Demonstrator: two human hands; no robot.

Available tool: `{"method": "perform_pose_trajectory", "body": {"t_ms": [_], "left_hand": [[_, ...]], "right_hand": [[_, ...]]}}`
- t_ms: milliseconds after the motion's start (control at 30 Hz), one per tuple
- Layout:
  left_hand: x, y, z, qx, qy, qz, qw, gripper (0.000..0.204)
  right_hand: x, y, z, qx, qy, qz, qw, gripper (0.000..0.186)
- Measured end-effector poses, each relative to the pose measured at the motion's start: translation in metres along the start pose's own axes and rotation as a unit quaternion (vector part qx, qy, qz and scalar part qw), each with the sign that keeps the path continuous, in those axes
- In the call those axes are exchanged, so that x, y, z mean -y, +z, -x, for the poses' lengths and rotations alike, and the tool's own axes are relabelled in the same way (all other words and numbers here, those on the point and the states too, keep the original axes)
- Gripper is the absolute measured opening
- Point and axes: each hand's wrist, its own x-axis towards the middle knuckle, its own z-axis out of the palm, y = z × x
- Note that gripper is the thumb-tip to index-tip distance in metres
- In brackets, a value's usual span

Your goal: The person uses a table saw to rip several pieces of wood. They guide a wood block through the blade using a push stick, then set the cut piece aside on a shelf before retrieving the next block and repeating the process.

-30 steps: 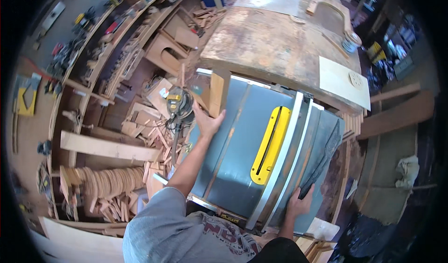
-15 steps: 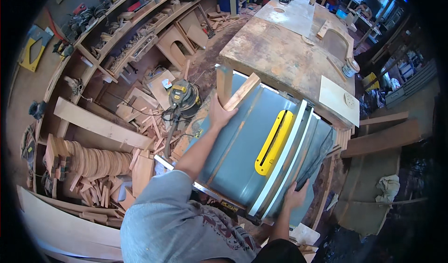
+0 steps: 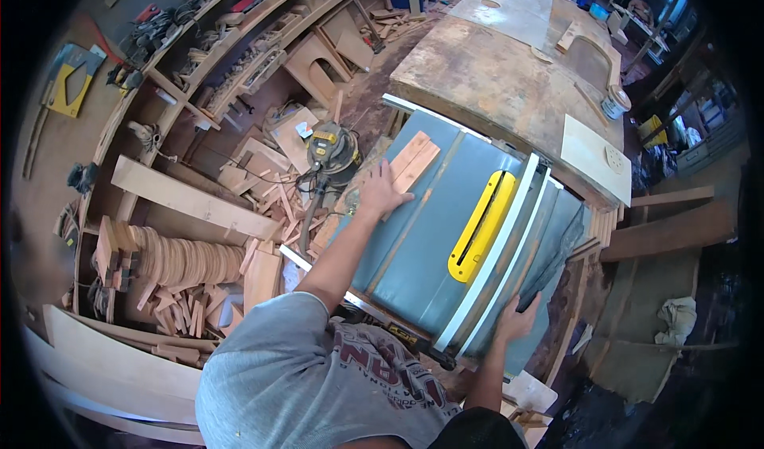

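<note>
Two short strips of wood [image 3: 415,161] lie side by side on the grey table of a table saw [image 3: 426,266], left of its yellow blade insert [image 3: 482,226]. My left hand [image 3: 383,192] is at their near end, touching them with its fingers apart. Along the saw's right side, past the white fence rails [image 3: 487,267], my right hand [image 3: 519,319] closes on the tapered end of a crumpled dark sheet [image 3: 555,246]; whether this is cloth or plastic is unclear.
A big worn workbench [image 3: 477,75] adjoins the saw's far side, with a pale board [image 3: 587,158] on its near corner. To the left stand a black-and-yellow shop vacuum [image 3: 330,150], piled offcuts [image 3: 187,310] and a row of curved wooden pieces [image 3: 187,254]. Tool-filled shelves [image 3: 231,31] line the wall.
The two strips, raised and spread apart in my left hand before, now lie flat together on the saw table. My left hand has loosened around them. My right hand stays at the dark sheet.
</note>
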Motion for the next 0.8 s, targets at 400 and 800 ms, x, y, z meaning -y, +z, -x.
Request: {"method": "perform_pose_trajectory", "body": {"t_ms": [400,800], "left_hand": [[0.072,-0.064,0.019,0.083,-0.089,0.242,0.963,0.076],[0.509,-0.403,0.235,-0.388,-0.354,0.083,0.847,0.079]], "right_hand": [[-0.006,-0.005,-0.003,0.044,-0.027,0.061,0.997,0.061],[0.004,-0.079,0.041,-0.209,-0.332,0.064,0.918,0.043]]}}
